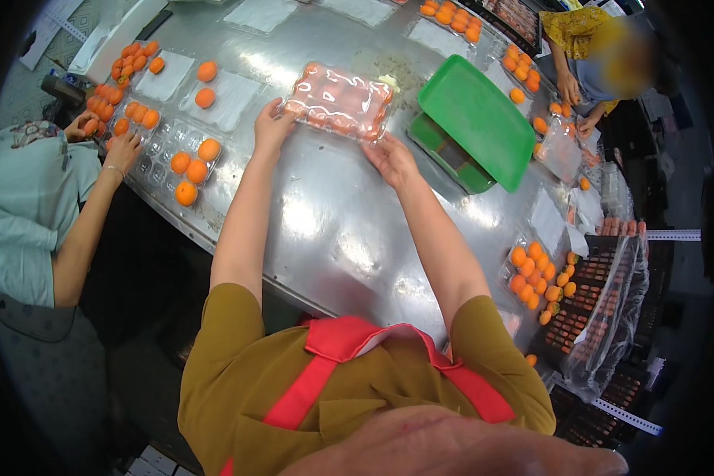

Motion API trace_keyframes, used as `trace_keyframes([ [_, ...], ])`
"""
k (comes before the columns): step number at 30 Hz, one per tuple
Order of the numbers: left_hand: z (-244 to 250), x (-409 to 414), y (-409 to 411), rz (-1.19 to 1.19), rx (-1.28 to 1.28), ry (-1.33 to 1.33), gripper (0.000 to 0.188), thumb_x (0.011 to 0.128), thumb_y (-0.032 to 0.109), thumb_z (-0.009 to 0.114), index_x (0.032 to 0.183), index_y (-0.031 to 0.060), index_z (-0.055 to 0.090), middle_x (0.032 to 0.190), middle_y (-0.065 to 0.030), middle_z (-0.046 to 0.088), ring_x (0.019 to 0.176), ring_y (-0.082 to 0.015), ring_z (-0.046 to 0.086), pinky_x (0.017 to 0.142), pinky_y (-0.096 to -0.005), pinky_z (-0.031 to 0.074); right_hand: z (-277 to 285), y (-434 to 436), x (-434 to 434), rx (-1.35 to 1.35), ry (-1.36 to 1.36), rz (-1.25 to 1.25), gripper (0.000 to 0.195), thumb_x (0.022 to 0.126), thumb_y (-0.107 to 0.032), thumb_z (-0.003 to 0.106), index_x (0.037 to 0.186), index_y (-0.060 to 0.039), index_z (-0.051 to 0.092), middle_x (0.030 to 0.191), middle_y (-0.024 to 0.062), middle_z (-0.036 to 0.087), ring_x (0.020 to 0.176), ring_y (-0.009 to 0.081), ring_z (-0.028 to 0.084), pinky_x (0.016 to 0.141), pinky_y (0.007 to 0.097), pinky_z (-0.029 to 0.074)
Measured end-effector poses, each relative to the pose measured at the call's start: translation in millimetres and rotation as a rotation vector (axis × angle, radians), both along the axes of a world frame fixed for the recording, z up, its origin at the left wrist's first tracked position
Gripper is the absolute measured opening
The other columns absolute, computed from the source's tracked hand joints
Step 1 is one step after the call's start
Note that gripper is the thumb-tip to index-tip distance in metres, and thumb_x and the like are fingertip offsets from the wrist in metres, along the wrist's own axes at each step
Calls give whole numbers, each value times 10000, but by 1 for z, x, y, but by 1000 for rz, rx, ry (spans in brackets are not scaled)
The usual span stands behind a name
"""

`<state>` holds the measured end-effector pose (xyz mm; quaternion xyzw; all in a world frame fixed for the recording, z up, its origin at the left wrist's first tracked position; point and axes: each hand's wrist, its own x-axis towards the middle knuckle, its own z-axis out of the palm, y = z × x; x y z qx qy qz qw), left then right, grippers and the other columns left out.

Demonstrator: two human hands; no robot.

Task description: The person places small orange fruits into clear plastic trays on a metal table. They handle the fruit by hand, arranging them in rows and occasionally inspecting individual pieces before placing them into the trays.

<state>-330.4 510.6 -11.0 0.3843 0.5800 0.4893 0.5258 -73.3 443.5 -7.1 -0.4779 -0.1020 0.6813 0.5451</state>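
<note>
A closed clear plastic tray (340, 101) packed with orange persimmons is held out in front of me over the steel table. My left hand (272, 128) grips its left edge, fingers partly hidden by the pack. At the near right corner, my right hand (391, 159) holds it with the palm turned upward. Glare on the plastic blurs the fruit inside. To the right of the pack is a green plastic tray (479, 119), tilted on top of a green basket (437, 152).
Left, a co-worker's hands (122, 152) handle persimmons by a partly filled clear tray (160, 146). At right, another person's hands (571, 95) work among fruit and packaging. An open tray of persimmons (532, 271) lies near dark crates (589, 297). The steel table (327, 238) has a curved-looking near edge.
</note>
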Motion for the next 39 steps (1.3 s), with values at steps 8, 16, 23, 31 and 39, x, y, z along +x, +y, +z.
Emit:
trace_keyframes([
  [8,-9,30,54,-28,78,108,732,827,165,676,1454,49,316,1445,-184,377,1199,-271,504,940,-354,457,37,9,8,-42,-185,155,483,956,-137,507,1360,73,344,1271,220,501,1123,307,564,979,400,487],
  [16,-16,52,-64,98,304,368,479,842,131,621,1303,58,513,1298,-130,530,1151,-252,543,954,-372,429,181,-98,96,182,-442,742,463,943,-255,572,1320,-3,479,1133,154,623,998,214,648,870,318,541],
  [23,16,130,-211,-522,276,125,144,843,138,665,948,40,669,938,-56,671,871,-171,636,746,-296,508,244,-285,215,74,-735,211,463,914,-266,594,1298,-21,511,1090,146,653,989,224,657,842,304,534],
  [31,41,199,-320,-1087,559,409,345,789,136,689,1121,85,612,1120,-111,614,1030,-295,583,861,-382,486,167,-507,307,-124,-914,-542,409,922,-262,610,1267,-45,564,1116,86,657,1038,159,623,839,261,491],
  [39,19,265,-360,-1197,739,471,715,704,14,686,1370,108,442,1342,-170,497,1261,-365,434,1056,-439,358,56,-598,306,-339,-745,-502,428,911,-405,607,1233,-123,608,1059,36,651,967,140,594,783,292,468],
])
